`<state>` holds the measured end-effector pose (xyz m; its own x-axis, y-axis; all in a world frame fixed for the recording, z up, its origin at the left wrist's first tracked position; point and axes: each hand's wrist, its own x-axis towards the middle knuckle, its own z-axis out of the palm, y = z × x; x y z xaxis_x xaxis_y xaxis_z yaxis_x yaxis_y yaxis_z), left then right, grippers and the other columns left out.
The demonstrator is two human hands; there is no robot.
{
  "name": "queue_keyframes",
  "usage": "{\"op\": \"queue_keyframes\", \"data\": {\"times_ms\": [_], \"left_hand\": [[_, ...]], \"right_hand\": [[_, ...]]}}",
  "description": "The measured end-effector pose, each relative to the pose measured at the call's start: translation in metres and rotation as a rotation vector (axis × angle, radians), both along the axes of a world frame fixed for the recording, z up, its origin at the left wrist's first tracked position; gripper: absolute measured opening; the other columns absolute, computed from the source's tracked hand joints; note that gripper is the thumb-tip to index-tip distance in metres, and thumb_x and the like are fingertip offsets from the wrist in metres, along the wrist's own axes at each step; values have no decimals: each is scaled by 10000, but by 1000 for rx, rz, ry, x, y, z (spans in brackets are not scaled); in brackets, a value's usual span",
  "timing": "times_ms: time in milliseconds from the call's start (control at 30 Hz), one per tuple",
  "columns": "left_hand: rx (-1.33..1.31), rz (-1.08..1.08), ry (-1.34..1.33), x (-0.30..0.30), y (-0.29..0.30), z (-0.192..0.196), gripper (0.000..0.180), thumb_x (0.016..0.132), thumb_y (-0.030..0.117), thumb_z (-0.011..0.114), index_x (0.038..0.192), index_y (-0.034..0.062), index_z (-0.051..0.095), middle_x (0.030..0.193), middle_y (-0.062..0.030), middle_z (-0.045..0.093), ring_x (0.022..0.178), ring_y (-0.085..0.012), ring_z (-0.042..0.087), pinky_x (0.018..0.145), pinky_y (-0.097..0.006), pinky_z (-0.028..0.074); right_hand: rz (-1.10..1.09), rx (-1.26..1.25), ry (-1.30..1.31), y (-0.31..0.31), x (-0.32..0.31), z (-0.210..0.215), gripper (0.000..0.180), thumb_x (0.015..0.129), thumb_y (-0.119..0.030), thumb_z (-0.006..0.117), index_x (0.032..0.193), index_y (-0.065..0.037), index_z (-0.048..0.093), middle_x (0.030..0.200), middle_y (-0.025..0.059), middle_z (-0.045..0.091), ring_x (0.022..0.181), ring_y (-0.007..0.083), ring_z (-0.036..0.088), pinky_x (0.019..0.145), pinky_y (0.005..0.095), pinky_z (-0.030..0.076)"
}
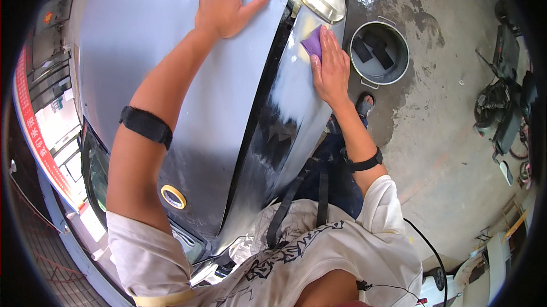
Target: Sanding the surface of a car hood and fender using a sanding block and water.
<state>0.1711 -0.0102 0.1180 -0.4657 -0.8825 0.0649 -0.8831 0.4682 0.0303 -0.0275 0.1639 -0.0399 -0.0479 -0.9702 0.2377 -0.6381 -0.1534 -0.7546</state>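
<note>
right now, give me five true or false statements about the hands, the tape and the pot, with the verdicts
1. The right hand holds a purple pad against the car. True.
2. The left hand grips the roll of yellow tape. False: it lies flat on the hood, apart from the tape.
3. The metal pot stands on the ground. True.
4. The pot holds nothing. False: dark rectangular pieces lie in it.
5. A black band goes around each arm. True.

dark scooter (pixel 497 99) at right, red banner (pixel 35 130) at left, stained grey floor (pixel 436 119)
</note>
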Motion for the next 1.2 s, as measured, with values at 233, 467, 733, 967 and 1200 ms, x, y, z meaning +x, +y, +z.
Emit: {"op": "queue_keyframes", "data": {"times_ms": [233, 467, 733, 967, 1200], "left_hand": [[26, 16, -2, -2, 1, 3, 865, 937, 508, 620, 1555, -27, 339, 1605, -286, 325, 1515, -432, 272, 1249, -543, 190], [5, -21, 33, 1, 4, 2, 871, 939, 513, 618, 1560, -24, 329, 1610, -285, 315, 1518, -438, 263, 1252, -541, 185], [9, 10, -9, -1, 0, 1, 871, 939, 508, 620, 1561, -25, 324, 1614, -283, 312, 1521, -436, 259, 1252, -540, 188], [17, 12, -6, -1, 0, 2, 866, 937, 500, 627, 1558, -27, 331, 1613, -277, 321, 1525, -415, 262, 1252, -541, 186], [25, -3, -36, 5, -2, -1, 863, 937, 498, 628, 1558, -24, 334, 1614, -272, 324, 1521, -415, 269, 1251, -536, 185]], "right_hand": [[17, -25, 12, -1, -5, -2, 620, 1012, -275, 545, 1576, -61, 401, 1590, 115, 473, 1476, 296, 436, 1112, 451, 374], [120, -71, 56, -24, -19, -3, 616, 1025, -294, 534, 1591, -102, 385, 1605, 75, 459, 1493, 263, 413, 1127, 429, 359], [145, -77, 72, -31, -23, -4, 612, 1022, -317, 535, 1583, -114, 400, 1604, 68, 462, 1501, 262, 401, 1127, 422, 359], [124, -60, 31, -27, -23, -5, 607, 1019, -316, 542, 1572, -99, 421, 1596, 94, 468, 1489, 287, 417, 1119, 447, 375], [8, 107, 25, 22, 7, 11, 578, 1027, -316, 542, 1548, -77, 462, 1603, 111, 456, 1492, 338, 397, 1120, 491, 399]]}}
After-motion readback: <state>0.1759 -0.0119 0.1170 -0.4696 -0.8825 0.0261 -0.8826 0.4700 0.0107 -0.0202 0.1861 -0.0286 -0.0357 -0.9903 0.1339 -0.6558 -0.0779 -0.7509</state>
